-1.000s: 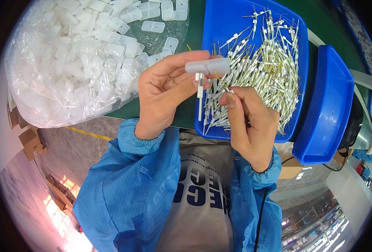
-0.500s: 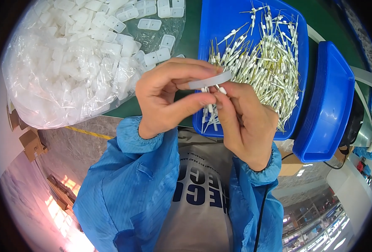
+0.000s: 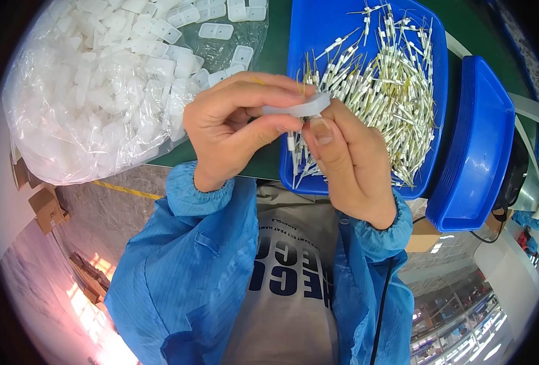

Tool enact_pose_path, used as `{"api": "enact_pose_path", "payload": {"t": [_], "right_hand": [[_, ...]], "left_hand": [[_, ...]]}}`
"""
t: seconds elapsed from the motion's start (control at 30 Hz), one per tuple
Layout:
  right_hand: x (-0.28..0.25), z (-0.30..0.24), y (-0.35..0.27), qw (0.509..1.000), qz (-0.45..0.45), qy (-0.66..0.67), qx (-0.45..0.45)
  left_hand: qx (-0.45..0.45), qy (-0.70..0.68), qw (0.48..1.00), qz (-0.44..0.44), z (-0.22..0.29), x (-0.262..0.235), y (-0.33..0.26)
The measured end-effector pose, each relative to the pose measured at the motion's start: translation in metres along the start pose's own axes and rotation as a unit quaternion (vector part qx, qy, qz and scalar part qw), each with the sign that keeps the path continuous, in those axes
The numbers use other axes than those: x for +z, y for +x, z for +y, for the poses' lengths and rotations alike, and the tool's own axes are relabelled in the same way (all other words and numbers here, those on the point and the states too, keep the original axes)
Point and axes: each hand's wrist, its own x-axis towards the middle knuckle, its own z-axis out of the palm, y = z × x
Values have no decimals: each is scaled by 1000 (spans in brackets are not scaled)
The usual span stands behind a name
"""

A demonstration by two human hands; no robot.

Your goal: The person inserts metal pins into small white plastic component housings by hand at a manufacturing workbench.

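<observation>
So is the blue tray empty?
No, the blue tray holds a heap of thin white pins behind both hands.

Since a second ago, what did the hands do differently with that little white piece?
The left hand tipped the white plastic piece from level to slanted and closed more around it. The right hand rose from the thin white pin hanging below, bringing its thumb up against the piece. Both hands drew closer together. The blue tray of pins, the second blue tray and the bag of white parts stayed put.
</observation>
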Motion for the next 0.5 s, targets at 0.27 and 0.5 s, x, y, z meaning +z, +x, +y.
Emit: {"api": "enact_pose_path", "payload": {"t": [0.27,0.5], "right_hand": [[24,2,-8,997,60,-29,-38],[39,-4,-14,980,106,-130,-108]], "left_hand": [[43,116,992,-29,12,-13,-2],[84,124,989,-8,9,-13,-12]]}}
